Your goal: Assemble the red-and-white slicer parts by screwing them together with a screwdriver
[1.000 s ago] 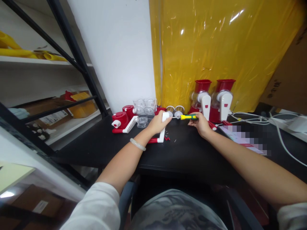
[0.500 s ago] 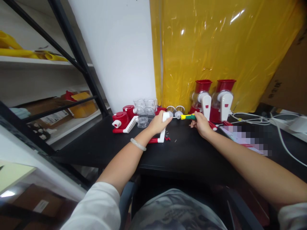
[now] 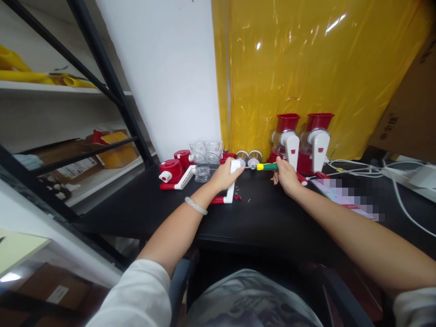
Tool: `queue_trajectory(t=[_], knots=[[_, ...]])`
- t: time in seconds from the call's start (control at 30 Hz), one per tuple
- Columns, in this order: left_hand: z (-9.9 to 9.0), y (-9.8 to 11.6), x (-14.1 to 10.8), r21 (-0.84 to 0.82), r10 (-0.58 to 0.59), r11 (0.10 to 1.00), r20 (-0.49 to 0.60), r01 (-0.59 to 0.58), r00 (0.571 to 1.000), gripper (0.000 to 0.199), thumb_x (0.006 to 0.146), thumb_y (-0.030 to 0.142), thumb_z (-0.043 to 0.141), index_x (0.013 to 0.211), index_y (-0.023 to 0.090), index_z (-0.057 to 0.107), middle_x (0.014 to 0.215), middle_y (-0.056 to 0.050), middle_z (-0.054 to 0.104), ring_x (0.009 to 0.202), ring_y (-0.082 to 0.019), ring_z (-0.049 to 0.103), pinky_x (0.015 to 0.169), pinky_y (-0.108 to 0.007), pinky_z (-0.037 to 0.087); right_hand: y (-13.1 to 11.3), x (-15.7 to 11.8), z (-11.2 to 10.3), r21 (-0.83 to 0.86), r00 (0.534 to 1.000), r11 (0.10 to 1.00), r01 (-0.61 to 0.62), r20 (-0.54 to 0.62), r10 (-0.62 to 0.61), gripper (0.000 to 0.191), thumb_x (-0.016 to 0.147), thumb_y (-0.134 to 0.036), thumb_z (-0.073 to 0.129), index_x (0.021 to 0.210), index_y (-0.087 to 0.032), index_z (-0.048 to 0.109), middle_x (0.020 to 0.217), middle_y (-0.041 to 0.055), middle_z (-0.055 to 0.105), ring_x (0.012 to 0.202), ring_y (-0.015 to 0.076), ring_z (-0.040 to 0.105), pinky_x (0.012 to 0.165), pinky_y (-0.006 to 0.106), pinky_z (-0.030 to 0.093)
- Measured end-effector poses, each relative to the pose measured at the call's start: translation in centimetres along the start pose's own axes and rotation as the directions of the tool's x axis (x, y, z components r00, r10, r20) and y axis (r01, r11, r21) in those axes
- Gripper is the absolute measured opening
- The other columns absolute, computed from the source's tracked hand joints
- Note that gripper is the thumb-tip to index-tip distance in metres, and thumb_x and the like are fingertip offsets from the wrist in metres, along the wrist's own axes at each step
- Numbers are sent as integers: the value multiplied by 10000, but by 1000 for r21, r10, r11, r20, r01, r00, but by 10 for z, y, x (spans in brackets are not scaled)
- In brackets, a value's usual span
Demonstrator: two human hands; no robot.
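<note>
My left hand (image 3: 225,176) grips the top of a white crank handle (image 3: 230,193) that has a red grip at its lower end. My right hand (image 3: 286,176) is closed round the green and yellow handle of a screwdriver (image 3: 267,166). Its shaft lies level and points left to the white crank by my left fingertips; the exact contact of the tip is too small to make out. Below the crank, a small red piece (image 3: 237,197) and several screws (image 3: 249,200) lie on the black table (image 3: 265,222).
Red grinder bases (image 3: 171,172) and clear plastic housings (image 3: 206,150) stand left of my hands. Two metal grating drums (image 3: 254,157) sit behind the screwdriver. Two assembled red-and-white rotary graters (image 3: 288,136) stand at back right, near white cables (image 3: 357,168). A black-framed shelf (image 3: 112,97) borders the left.
Both hands keep their places and holds. The fingers of my right hand have shifted slightly on the screwdriver handle. The view has moved a touch.
</note>
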State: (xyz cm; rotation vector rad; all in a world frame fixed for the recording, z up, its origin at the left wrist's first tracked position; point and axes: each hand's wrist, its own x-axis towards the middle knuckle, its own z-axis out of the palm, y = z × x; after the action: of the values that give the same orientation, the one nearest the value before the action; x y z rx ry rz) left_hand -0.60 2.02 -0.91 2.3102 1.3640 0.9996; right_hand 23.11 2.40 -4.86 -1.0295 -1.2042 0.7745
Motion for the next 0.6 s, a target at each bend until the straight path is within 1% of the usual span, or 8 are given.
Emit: queue_trajectory(t=[0.17, 0.3, 0.6], knots=[[-1, 1, 0, 0, 1, 1000, 2, -1, 1000, 494, 871, 621, 485, 1094, 181, 503, 899, -102, 690, 865, -273, 665, 761, -384, 483, 2, 2, -2, -70, 999, 997, 33, -16, -34, 491, 834, -710, 450, 692, -241, 425, 357, -84, 393, 290, 103, 423, 385, 247, 431], [-1, 1, 0, -2, 7, 1000, 1, -7, 1000, 480, 880, 603, 483, 1102, 178, 504, 894, -99, 691, 864, -271, 665, 775, -387, 481, 3, 3, -3, -117, 999, 992, 37, -33, -41, 514, 821, -731, 441, 690, -234, 447, 372, -75, 406, 298, 105, 436, 374, 243, 422], [-1, 1, -1, -13, 31, 999, -2, -31, 1000, 505, 872, 619, 487, 1120, 179, 504, 912, -104, 690, 874, -271, 669, 775, -391, 489, 6, 5, -2, -78, 998, 997, 8, -58, -13, 547, 792, -753, 453, 649, -225, 459, 380, -51, 433, 305, 107, 452, 349, 238, 407]])
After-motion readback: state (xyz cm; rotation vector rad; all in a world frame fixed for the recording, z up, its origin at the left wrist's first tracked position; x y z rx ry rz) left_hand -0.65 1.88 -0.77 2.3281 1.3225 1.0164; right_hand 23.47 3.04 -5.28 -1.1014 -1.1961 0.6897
